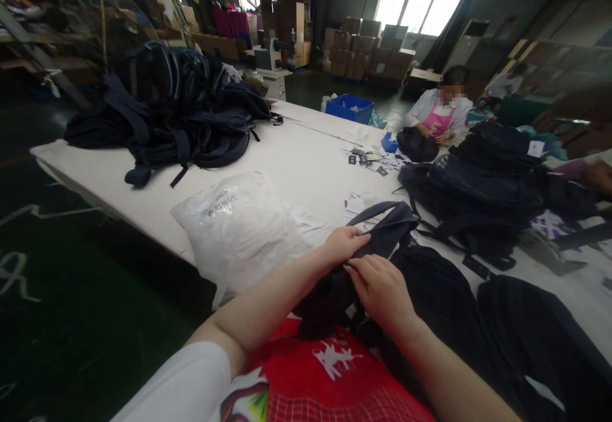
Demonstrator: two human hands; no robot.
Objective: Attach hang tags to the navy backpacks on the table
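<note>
A dark navy backpack (322,301) lies against my red apron at the table's near edge, one of its straps (389,227) reaching out over the table. My left hand (345,243) is closed on the upper part of this backpack, fingers bent around the fabric. Just below and to the right, my right hand (380,282) pinches the same backpack near its edge, thumb against fingers. The exact spot between the fingertips is partly hidden. Left of my hands sits a clear plastic bag (239,218) with handwriting on it, filled with whitish material.
A heap of navy backpacks (176,103) covers the table's far left. More backpacks (478,192) lie on the right. Tags (368,157) are scattered mid-table near a small blue holder (389,142). Across the table sits a person in a pink apron (437,121). Behind is a blue crate (350,109).
</note>
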